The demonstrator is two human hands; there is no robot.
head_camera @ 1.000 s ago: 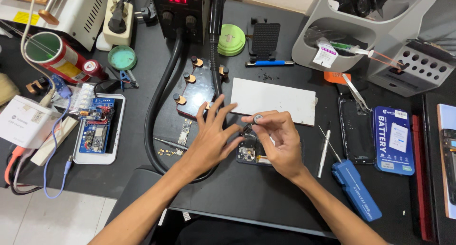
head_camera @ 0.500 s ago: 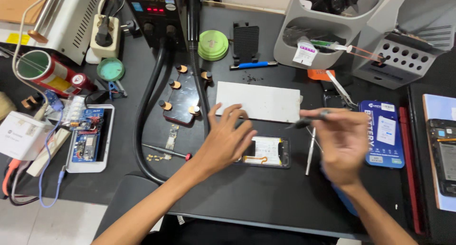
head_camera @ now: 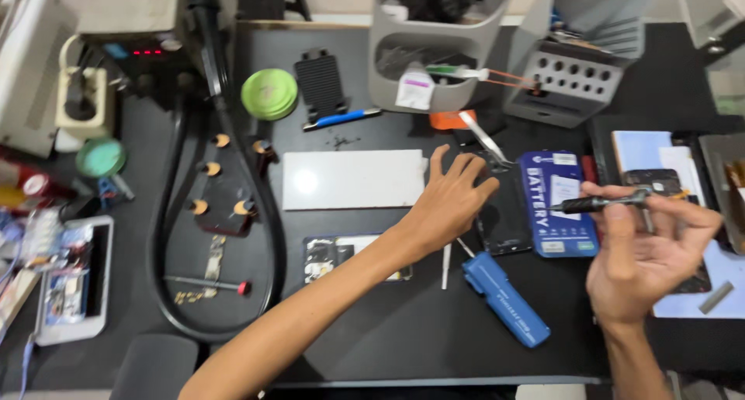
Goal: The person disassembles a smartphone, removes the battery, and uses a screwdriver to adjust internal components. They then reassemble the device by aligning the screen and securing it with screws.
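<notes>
My left hand (head_camera: 454, 200) reaches to the right with its fingers spread and holds nothing. Its fingertips are at the tip of the metal tweezers (head_camera: 481, 138) and the top edge of a black phone (head_camera: 506, 218) lying flat. My right hand (head_camera: 644, 260) is raised at the right and grips a thin black screwdriver (head_camera: 596, 205), which points left over a blue battery package (head_camera: 557, 206). An opened phone (head_camera: 334, 256) with its insides showing lies beneath my left forearm. A white rectangular plate (head_camera: 353, 179) lies just behind it.
A blue-handled tool (head_camera: 506, 297) and a white stick (head_camera: 446, 264) lie near the front. Grey organisers (head_camera: 434, 51) stand at the back, with a green round pad (head_camera: 269, 93). A black hose (head_camera: 268, 214) loops at the left. Another opened phone (head_camera: 70, 291) sits far left.
My left hand has left the opened phone and reached right toward the tweezers and black phone. My right hand carried the screwdriver further right. The view shifted right.
</notes>
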